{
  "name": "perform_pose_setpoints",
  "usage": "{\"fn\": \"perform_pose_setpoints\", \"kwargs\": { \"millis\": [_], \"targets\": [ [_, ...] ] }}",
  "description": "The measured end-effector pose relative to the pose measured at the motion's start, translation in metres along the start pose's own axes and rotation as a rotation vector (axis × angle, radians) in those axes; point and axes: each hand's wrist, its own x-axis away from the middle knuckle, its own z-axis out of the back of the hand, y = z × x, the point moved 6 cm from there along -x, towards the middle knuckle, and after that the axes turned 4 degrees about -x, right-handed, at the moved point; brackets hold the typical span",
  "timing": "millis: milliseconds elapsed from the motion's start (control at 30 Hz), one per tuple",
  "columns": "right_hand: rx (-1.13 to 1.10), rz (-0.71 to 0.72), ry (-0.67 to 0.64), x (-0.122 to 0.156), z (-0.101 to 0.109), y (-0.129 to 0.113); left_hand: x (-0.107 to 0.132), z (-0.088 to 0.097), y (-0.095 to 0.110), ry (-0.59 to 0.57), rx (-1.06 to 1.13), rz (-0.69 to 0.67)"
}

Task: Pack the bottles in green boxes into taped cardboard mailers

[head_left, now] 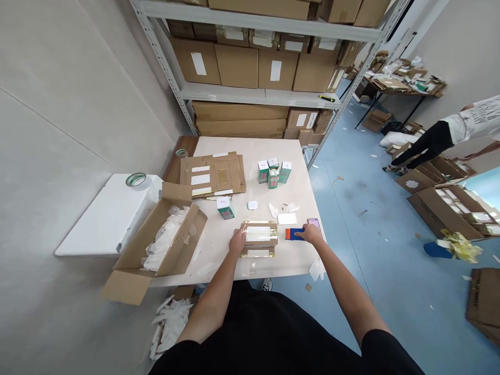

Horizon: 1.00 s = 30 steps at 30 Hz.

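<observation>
A small cardboard box (261, 242) with shiny tape and white labels lies on the table in front of me. My left hand (237, 241) grips its left edge, the fingertips over the top. To the right of the box, my right hand (311, 233) is closed round a flat blue object with an orange end (295, 234); its exact kind is unclear. That orange end points at the box, a small gap apart. A phone (313, 223) lies just beyond my right hand. White paper pieces (287, 219) are scattered behind the box.
Several green-and-white small boxes (273, 177) stand farther back, and another (225, 207) nearer. Flattened cardboard (213, 176) lies back left. An open carton (172, 242) with white packing overhangs the table's left side. Shelving (258, 95) rises behind; a person (449, 130) stands far right.
</observation>
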Motion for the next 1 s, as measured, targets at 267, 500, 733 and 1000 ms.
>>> {"fn": "perform_pose_setpoints", "kwargs": {
  "millis": [267,500,733,1000],
  "targets": [
    [0.044,-0.01,-0.005,-0.006,-0.031,-0.03,0.002,0.001,0.003,-0.002,-0.024,0.014],
    [0.04,-0.052,0.027,0.003,-0.083,-0.027,0.004,0.002,0.003,-0.009,-0.052,0.04],
    [-0.037,-0.215,0.096,0.036,-0.138,0.029,0.001,0.001,0.002,0.008,-0.067,0.024],
    [-0.288,-0.1,0.061,0.027,-0.112,-0.038,0.001,0.001,0.004,-0.009,-0.084,0.032]
  ]
}}
